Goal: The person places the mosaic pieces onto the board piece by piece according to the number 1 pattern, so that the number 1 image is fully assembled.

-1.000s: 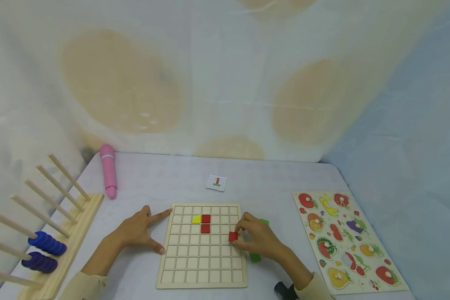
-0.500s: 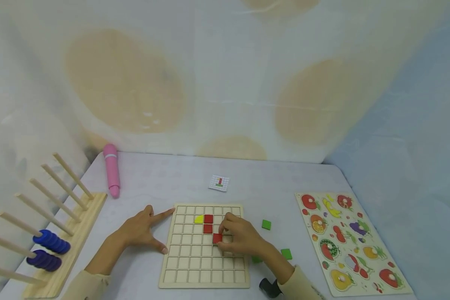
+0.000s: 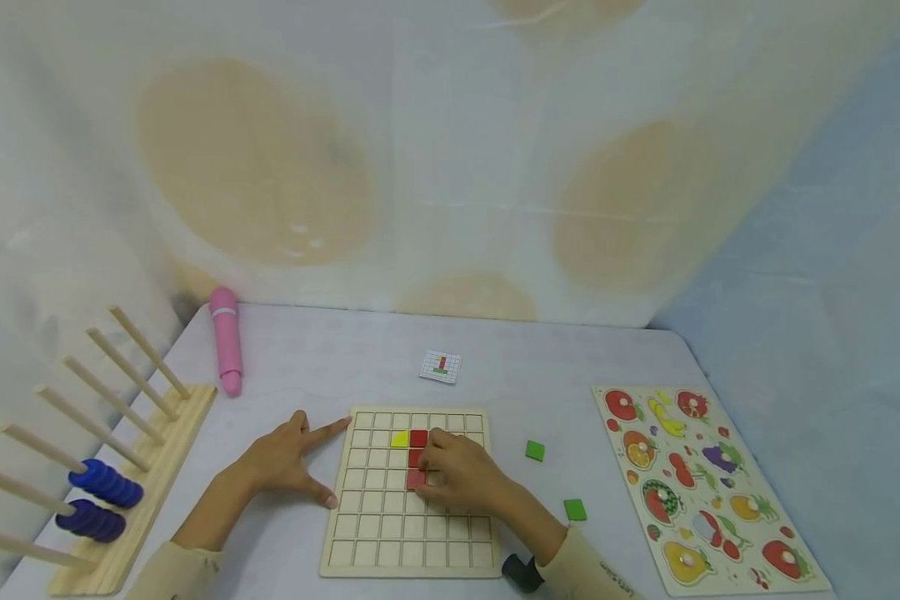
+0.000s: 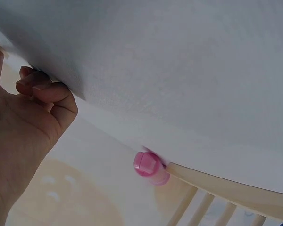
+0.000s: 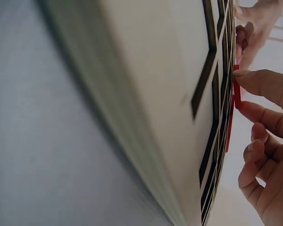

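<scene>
A light wooden grid board (image 3: 390, 528) lies flat on the table in the head view. My right hand (image 3: 461, 475) pinches a red square tile (image 3: 415, 479) between thumb and fingers, at the board's middle; the right wrist view shows this tile (image 5: 237, 87) tilted up from the grid. Directly above it in the same column are two red tiles (image 3: 418, 437), the lower partly covered by fingers. A yellow tile (image 3: 400, 439) sits left of the top red one. My left hand (image 3: 277, 457) touches the board's left edge with spread thumb and index finger; its other fingers curl loosely in the left wrist view.
Two green tiles (image 3: 535, 451) lie right of the board. Behind it is a small printed card (image 3: 441, 367). A wooden peg rack (image 3: 150, 467) with blue rings and a pink pen-shaped object (image 3: 227, 342) stand left. A fruit puzzle board (image 3: 675, 525) lies right.
My right hand has carried the red tile leftward across the board, from its right side to the column below the other red tiles. The left hand keeps its place at the edge.
</scene>
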